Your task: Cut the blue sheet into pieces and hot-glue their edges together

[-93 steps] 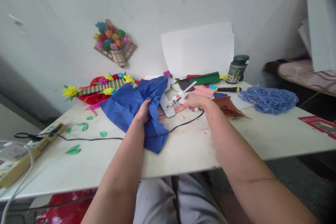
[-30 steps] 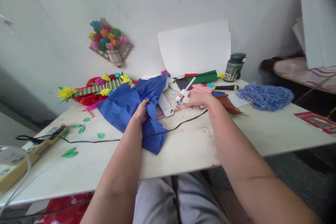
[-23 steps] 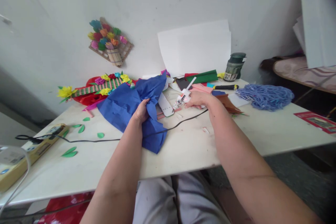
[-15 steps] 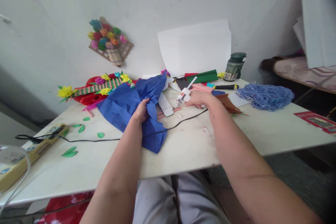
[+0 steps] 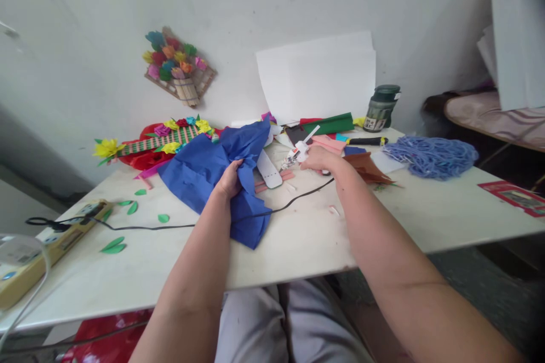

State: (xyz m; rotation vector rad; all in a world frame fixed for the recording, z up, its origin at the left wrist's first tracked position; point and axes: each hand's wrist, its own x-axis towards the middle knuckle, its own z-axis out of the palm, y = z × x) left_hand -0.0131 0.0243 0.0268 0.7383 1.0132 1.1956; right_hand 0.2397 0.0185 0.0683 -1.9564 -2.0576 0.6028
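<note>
My left hand (image 5: 230, 180) is closed on a crumpled sheet of blue crepe paper (image 5: 191, 167), which spreads over the table on both sides of it. My right hand (image 5: 319, 159) is wrapped around a white hot glue gun (image 5: 300, 151), and a glue stick juts up from its back end. The gun's handle is hidden by the fingers. Its black cord (image 5: 293, 198) crosses the table and passes over the blue paper's lower part. Between the hands lie a white strip with small holes (image 5: 269, 170) and pink paper strips (image 5: 288, 174).
At the left, paper flowers decorate a stick panel (image 5: 157, 142), and green paper leaves (image 5: 114, 246) lie near a power strip (image 5: 63, 244). Behind the right hand are a green paper roll (image 5: 330, 124) and a dark jar (image 5: 382, 108). Blue yarn (image 5: 432, 156) sits at the right.
The glue gun and my right hand have shifted very slightly. My left hand keeps its hold on the blue crepe paper, which has stayed in place.
</note>
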